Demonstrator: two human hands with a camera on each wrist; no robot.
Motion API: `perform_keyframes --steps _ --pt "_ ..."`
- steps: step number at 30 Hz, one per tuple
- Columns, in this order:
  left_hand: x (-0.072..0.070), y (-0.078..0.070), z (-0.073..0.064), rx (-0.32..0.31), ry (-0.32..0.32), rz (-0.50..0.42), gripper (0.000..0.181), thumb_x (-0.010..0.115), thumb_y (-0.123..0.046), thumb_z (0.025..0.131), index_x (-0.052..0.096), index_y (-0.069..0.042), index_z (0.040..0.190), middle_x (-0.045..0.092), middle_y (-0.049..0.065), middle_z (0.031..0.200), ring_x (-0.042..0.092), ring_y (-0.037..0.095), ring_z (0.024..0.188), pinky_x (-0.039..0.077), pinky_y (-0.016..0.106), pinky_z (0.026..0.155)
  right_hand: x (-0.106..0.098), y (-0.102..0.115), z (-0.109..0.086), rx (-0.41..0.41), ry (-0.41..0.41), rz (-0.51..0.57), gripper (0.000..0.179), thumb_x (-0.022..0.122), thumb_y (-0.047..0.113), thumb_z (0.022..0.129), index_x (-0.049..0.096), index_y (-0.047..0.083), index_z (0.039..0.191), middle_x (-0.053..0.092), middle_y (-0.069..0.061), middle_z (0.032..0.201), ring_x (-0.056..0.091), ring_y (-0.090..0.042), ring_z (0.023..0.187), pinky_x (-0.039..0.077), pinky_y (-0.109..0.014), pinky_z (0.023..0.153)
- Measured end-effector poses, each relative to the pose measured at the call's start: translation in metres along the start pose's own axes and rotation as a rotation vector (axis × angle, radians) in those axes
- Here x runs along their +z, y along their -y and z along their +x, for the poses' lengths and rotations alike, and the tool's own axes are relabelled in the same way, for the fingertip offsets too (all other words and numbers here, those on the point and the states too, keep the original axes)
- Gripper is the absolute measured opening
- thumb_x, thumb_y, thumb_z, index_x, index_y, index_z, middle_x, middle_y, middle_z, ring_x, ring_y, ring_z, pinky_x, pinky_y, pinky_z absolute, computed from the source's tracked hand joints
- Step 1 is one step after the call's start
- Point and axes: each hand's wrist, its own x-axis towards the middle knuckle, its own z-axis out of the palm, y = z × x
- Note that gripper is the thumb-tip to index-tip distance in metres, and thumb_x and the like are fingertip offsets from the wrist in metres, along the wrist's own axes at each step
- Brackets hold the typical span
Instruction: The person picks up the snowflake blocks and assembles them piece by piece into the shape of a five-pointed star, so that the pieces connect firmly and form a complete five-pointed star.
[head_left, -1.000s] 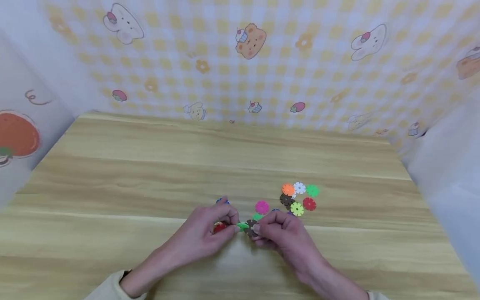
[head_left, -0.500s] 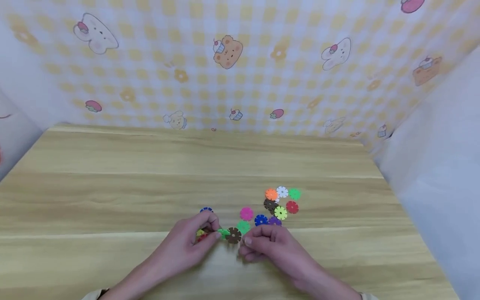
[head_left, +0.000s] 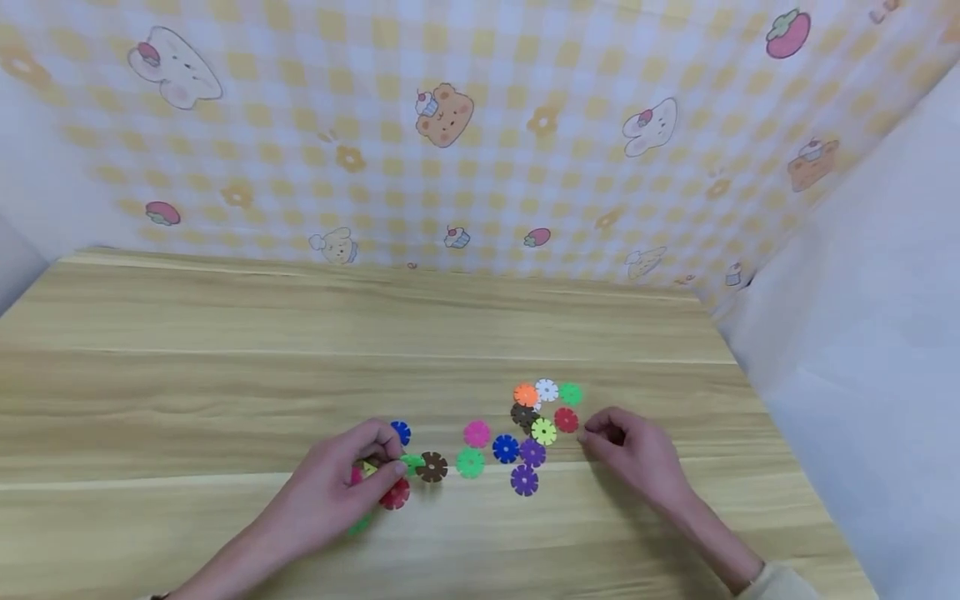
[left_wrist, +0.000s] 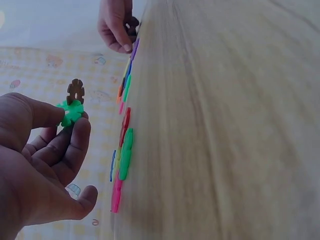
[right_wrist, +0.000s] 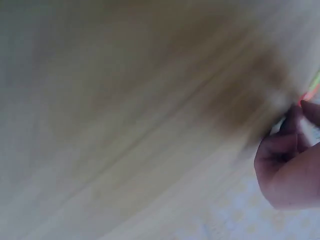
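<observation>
My left hand (head_left: 341, 479) pinches a green snowflake disc (left_wrist: 73, 113) between thumb and finger, above the table. Slotted into that disc is a brown snowflake disc (head_left: 432, 467). Below and behind this hand lie a red disc (head_left: 395, 493), a blue disc (head_left: 401, 432) and other discs it partly covers. On the right, my right hand (head_left: 641, 454) is low over the table, fingers loosely bent, its fingertips beside another red disc (head_left: 566, 420). Nothing shows in its grasp. The right wrist view is blurred, with this hand (right_wrist: 287, 160) at its right edge.
Loose discs lie between the hands: pink (head_left: 477, 433), green (head_left: 470, 462), blue (head_left: 506, 449), purple (head_left: 524, 480) and yellow (head_left: 543, 432). Orange (head_left: 526, 394) and white (head_left: 547, 389) ones lie farther back. A checked cloth wall (head_left: 375, 125) borders the wooden table (head_left: 300, 317).
My right hand has left the brown disc and moved right to the red disc. The left hand still holds the joined green and brown discs. The head view has shifted.
</observation>
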Motion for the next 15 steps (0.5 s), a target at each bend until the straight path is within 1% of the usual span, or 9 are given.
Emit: perform_keyframes --steps 1,3,6,9,12,15 --pt "0.0 0.0 0.0 -0.006 0.004 -0.002 0.016 0.07 -0.009 0.096 0.059 -0.02 0.094 0.071 -0.012 0.083 0.069 0.01 0.086 0.053 0.025 0.074 0.0 -0.004 0.004 -0.039 -0.014 -0.034 0.016 0.08 0.015 0.088 0.075 0.009 0.101 0.067 0.003 0.081 0.057 -0.01 0.071 0.049 -0.023 0.063" --pt "-0.001 0.001 -0.001 -0.021 0.018 -0.024 0.014 0.07 -0.01 0.096 0.06 -0.019 0.093 0.071 -0.011 0.083 0.069 0.011 0.085 0.053 0.025 0.073 0.0 -0.009 0.01 -0.092 -0.019 -0.073 0.025 0.082 0.018 0.086 0.074 0.009 0.108 0.064 0.004 0.083 0.056 -0.01 0.073 0.049 -0.023 0.065" --pt "-0.001 0.001 -0.001 -0.035 0.037 -0.062 0.011 0.071 -0.013 0.097 0.061 -0.017 0.094 0.071 -0.009 0.083 0.069 0.012 0.084 0.053 0.024 0.072 0.002 -0.013 0.014 -0.133 -0.005 -0.093 0.035 0.084 0.021 0.085 0.074 0.008 0.116 0.062 0.005 0.085 0.055 -0.01 0.075 0.047 -0.023 0.066" --pt "0.0 0.003 -0.002 -0.048 0.053 -0.094 0.01 0.07 -0.015 0.097 0.061 -0.016 0.094 0.07 -0.008 0.081 0.069 0.013 0.081 0.052 0.024 0.07 0.004 -0.012 0.015 -0.16 0.004 -0.111 0.039 0.084 0.024 0.085 0.074 0.009 0.119 0.062 0.006 0.086 0.054 -0.009 0.076 0.047 -0.023 0.067" --pt "0.001 0.003 -0.003 -0.065 0.064 -0.123 0.01 0.069 -0.016 0.098 0.06 -0.015 0.093 0.07 -0.007 0.079 0.068 0.013 0.08 0.052 0.025 0.069 0.005 -0.008 0.017 -0.153 0.017 -0.103 0.039 0.083 0.023 0.085 0.074 0.011 0.12 0.063 0.006 0.087 0.055 -0.01 0.079 0.048 -0.024 0.069" --pt "0.002 0.004 -0.002 -0.067 0.066 -0.143 0.01 0.069 -0.016 0.099 0.061 -0.014 0.093 0.07 -0.006 0.08 0.069 0.014 0.082 0.052 0.025 0.069 0.004 -0.004 0.018 -0.089 0.042 -0.054 0.036 0.082 0.02 0.085 0.075 0.012 0.119 0.062 0.003 0.088 0.055 -0.014 0.081 0.047 -0.025 0.069"
